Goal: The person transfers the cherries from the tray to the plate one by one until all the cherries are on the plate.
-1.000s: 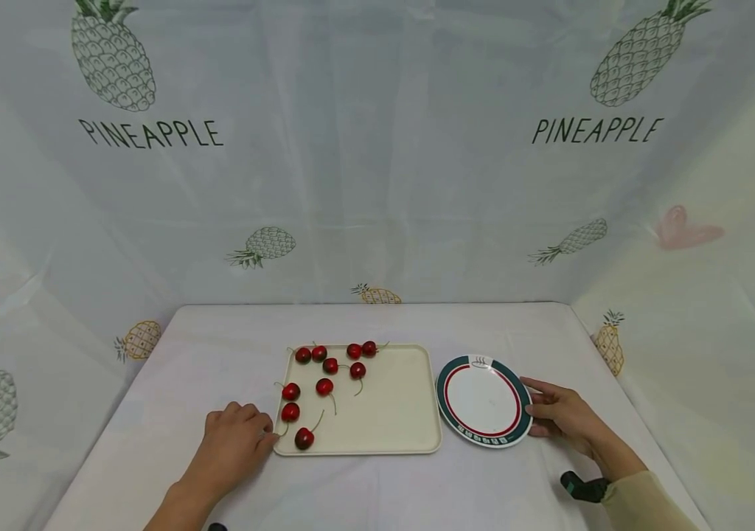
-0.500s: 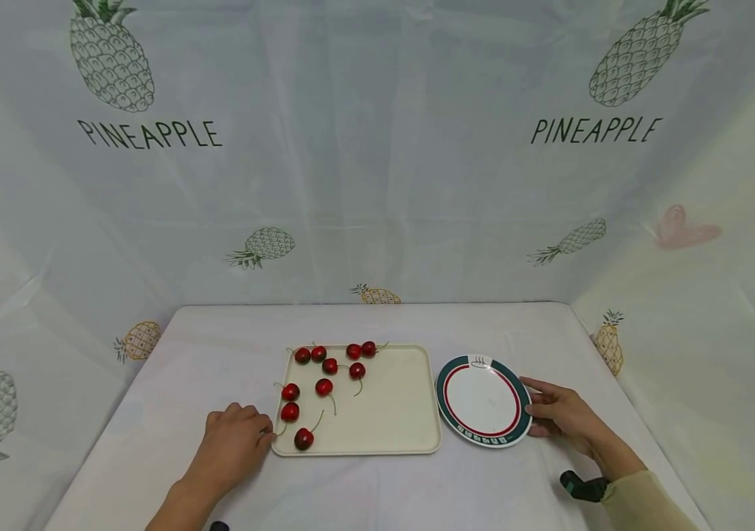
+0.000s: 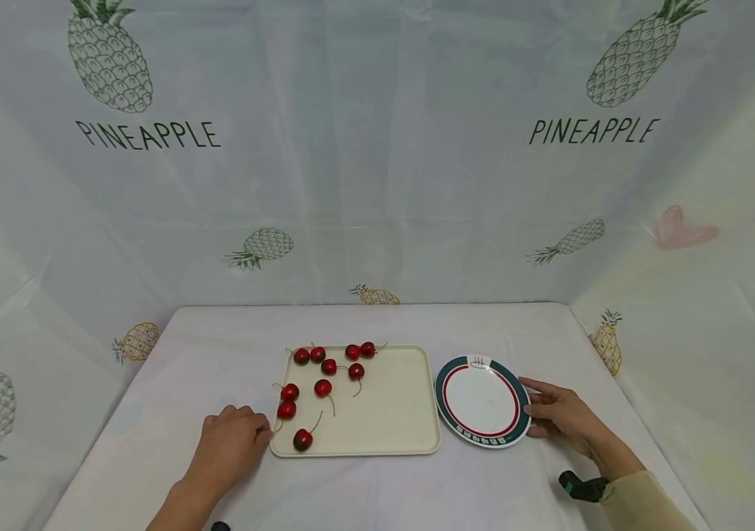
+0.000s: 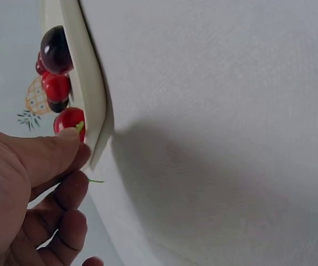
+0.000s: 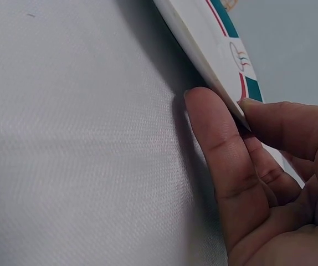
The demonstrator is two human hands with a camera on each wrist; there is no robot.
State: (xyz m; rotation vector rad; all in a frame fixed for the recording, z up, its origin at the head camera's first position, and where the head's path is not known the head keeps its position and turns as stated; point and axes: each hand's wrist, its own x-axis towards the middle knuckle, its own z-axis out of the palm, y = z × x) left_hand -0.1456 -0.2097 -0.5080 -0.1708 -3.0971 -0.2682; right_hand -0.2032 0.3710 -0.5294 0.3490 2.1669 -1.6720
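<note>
Well, from where I stand both hands are busy, and each one holds its fingers narrow. Near the lower left of the frame, the left hand (image 3: 231, 446) pinches the stem of a red cherry (image 3: 287, 410) between thumb and finger; the wrist view shows the thin green tip (image 4: 96, 181) of that stem poking out past the fingers. That cherry is by the left edge of a cream tray (image 3: 391, 424), a shallow rectangle with rounded corners in the lower middle of the frame. Nine other cherries (image 3: 323, 388) sit in the tray's left and upper parts, most with stems showing. Toward the lower right, the right hand (image 3: 563, 417) grips the rim of a round plate (image 3: 481, 402), thumb over the edge and a finger beneath. The plate is white inside, with a red ring and a dark green band, and it lies just beside the tray's right end; I can't tell whether the two touch. All this is on a tabletop (image 3: 351, 494) spread with white cloth. A beige sleeve (image 3: 646, 501) and a black device (image 3: 583, 487) show at the right wrist. Behind, a pale drape (image 3: 377, 162) printed with pineapples fills the upper frame, a pink heart (image 3: 686, 228) at its right.
</note>
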